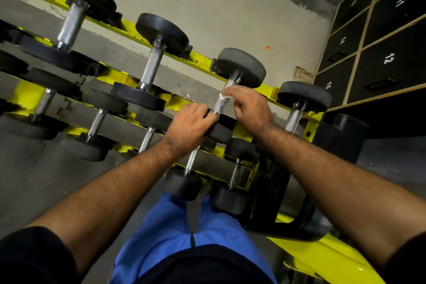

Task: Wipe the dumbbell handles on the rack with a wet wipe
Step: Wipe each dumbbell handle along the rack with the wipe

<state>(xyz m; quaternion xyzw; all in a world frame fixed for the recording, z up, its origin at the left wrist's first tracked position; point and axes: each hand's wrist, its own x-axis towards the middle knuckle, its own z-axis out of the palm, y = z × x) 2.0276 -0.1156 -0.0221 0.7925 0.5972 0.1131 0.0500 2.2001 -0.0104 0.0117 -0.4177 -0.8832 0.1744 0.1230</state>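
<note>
1. Yellow dumbbell rack (pixel 202 59) holds tiers of black-ended dumbbells; view looks down over it, wall behind.
2. Worked dumbbell (pixel 239 67) sits on the top tier, third from the left of those fully in view, its knurled steel handle (pixel 217 106) running toward the person.
3. Right hand (pixel 250 108) curls around the upper part of that handle, fingers pinching a white wet wipe (pixel 224 97) against the metal.
4. Left hand (pixel 189 127) rests at the near end of the same dumbbell, fingers bent over the black near head (pixel 219 132); grip looks loose, fingertips touching the handle's collar.
5. Neighbouring dumbbell (pixel 161 30) to the left, another (pixel 304 95) to the right, both untouched.
6. Black numbered lockers (pixel 389 60) stand at right, numerals 11 to 15 readable.
7. Blue shorts (pixel 170 226) visible below the forearms.
</note>
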